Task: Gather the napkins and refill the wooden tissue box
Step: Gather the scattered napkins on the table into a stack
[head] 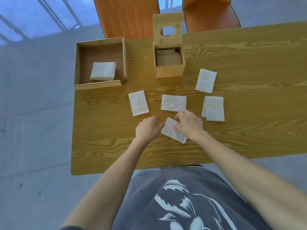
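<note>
A wooden tissue box [168, 70] stands at the table's far side with its lid [168, 24] swung up, showing a round hole; napkins lie inside it. Several white folded napkins are spread on the table: one at the left [138, 102], one in the middle [173, 102], a pair at the right [213, 108] and one further back [206, 80]. The nearest napkin [172, 132] lies between my hands. My right hand [189, 124] presses on its right part with fingers on it. My left hand [148, 128] touches its left edge.
An open wooden tray [99, 85] at the table's back left holds a stack of napkins [103, 71]. Two orange chairs [126, 15] stand behind the wooden table [249, 113]. The table's near edge is just in front of my body.
</note>
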A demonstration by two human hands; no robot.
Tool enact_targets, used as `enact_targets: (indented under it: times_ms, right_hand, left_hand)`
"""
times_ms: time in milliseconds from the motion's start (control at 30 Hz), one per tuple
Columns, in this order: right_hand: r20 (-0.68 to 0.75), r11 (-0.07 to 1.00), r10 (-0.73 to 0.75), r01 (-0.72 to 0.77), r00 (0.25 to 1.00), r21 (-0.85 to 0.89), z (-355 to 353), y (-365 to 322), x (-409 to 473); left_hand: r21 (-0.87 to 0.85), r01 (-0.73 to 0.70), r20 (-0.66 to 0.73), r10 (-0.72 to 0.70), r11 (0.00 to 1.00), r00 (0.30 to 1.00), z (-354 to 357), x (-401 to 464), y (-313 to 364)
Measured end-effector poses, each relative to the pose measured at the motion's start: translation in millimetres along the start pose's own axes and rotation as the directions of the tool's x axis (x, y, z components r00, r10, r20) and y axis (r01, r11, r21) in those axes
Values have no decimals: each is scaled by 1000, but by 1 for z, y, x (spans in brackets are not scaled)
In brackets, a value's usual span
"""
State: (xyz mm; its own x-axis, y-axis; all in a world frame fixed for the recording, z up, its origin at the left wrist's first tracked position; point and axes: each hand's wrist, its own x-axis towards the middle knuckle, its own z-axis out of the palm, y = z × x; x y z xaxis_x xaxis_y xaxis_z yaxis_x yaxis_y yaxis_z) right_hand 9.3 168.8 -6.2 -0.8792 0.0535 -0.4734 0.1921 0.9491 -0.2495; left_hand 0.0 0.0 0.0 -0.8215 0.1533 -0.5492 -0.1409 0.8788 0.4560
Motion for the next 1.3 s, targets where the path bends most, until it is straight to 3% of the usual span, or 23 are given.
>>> enact_targets:
  times_ms: [233,333,400,467,533,600,700,800,900,1100,1300]
  right_hand:
    - [-52,998,-40,42,998,53,4,2,-5]
    - [13,967,-32,28,999,253,3,8,-1]
    - [72,899,-49,13,996,438,0,11,4]
    - [106,794,-47,-27,993,607,-4,13,8]
    - [111,703,-37,-53,993,709,-5,14,14]
    - [124,683,-65,-46,990,729,-5,14,20]
    - [106,767,-96,5,990,642,-9,10,31]
    - [-77,903,-65,91,995,420,-23,10,47]
    - [-212,972,-84,127,974,196,-38,12,66]
    - [-138,991,-94,80,986,-105,-48,9,90]
    - [-86,996,-59,53,994,-77,-48,8,90]
  left_hand:
    - [-71,19,-79,-24,997,997,21,-3,-3]
    - [-142,40,-80,-52,989,995,26,0,-2]
    - [-283,47,-91,-76,958,993,27,2,-2]
    - [-566,73,-76,-140,821,987,25,1,0]
    - [-822,128,16,-203,555,979,21,-1,6]
    - [-930,166,92,-230,329,969,22,-3,8]
    - [-958,189,124,-284,215,951,27,-3,7]
    - [-967,211,149,-354,143,923,27,1,3]
    - [-971,221,169,-403,86,899,28,3,-3]
    - [-972,233,209,-450,-1,868,29,3,-1]
    - [-969,239,242,-457,-65,856,29,3,-1]
